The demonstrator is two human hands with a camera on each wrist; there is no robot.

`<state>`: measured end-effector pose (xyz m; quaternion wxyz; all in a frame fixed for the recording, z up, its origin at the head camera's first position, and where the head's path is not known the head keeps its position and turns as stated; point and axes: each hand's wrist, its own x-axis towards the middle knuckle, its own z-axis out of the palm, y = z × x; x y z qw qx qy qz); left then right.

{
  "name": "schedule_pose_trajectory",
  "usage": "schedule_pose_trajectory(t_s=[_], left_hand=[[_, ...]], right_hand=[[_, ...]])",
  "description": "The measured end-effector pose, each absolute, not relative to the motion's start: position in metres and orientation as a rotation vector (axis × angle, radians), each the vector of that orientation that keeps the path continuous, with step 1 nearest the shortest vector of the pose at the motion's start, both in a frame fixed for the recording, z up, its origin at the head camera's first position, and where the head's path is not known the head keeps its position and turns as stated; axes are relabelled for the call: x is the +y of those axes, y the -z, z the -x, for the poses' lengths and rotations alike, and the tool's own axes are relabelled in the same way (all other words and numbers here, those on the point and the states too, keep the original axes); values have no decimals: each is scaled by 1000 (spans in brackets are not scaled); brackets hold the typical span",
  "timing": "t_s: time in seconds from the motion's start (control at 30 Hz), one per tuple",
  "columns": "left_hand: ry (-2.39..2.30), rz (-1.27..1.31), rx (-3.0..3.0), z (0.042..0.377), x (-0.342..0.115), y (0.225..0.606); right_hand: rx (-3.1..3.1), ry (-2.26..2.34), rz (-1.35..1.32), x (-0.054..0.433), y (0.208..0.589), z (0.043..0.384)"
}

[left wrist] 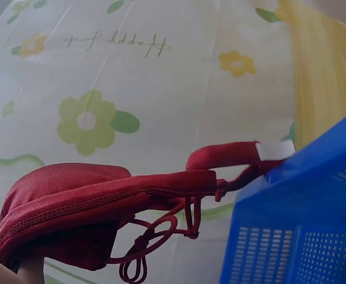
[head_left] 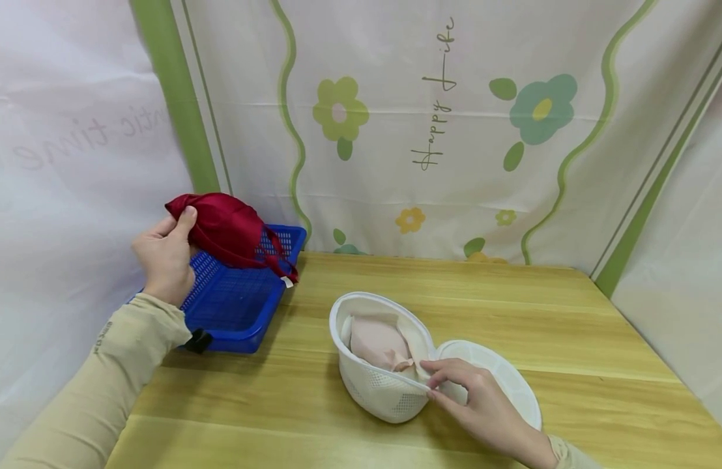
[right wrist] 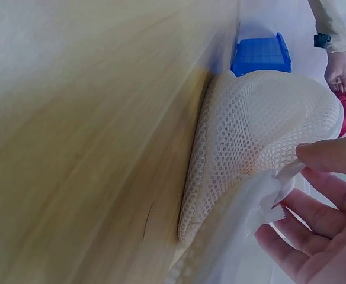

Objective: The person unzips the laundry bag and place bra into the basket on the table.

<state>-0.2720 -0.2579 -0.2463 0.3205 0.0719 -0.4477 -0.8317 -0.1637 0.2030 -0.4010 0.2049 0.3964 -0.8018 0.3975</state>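
Note:
My left hand (head_left: 164, 257) pinches a dark red bra (head_left: 226, 228) by one end, thumb on top, and holds it up over the blue basket (head_left: 234, 303). In the left wrist view the bra shows a rounded cup, thin tied cords and a band with a white tag (left wrist: 275, 150) overlapping the basket's edge. My right hand (head_left: 481, 400) pinches the rim of a white mesh laundry bag (head_left: 361, 384) between thumb and fingers. The bag stands on the table with its round lid (head_left: 525, 394) folded back to the right. Inside lies a pale pink padded garment (head_left: 375, 342).
The wooden table (head_left: 572, 319) extends to the right of the bag. A white curtain (head_left: 384, 182) with flowers and lettering hangs behind it, with more cloth at both sides. A black band (head_left: 198, 341) shows by my left wrist near the basket's front.

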Motion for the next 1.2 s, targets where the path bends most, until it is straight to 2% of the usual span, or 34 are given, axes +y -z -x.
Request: schedule_pose_trajectory(t_s=[0.3,0.73,1.0,1.2], left_hand=[[2018,-192,-1208,274,-261,254],[1518,-328,-1885,276,-267,277],[1080,-232,-2287,276,-262,288],[943,-120,-2435,278,-258,295]], right_hand=[[-2246,-1112,-1097,203,401,163],[-2240,-1122,-1104,204,402,163],[-2229,-1120,-1109,204,402,163],[-2224,-1120,-1110,204,402,163]])
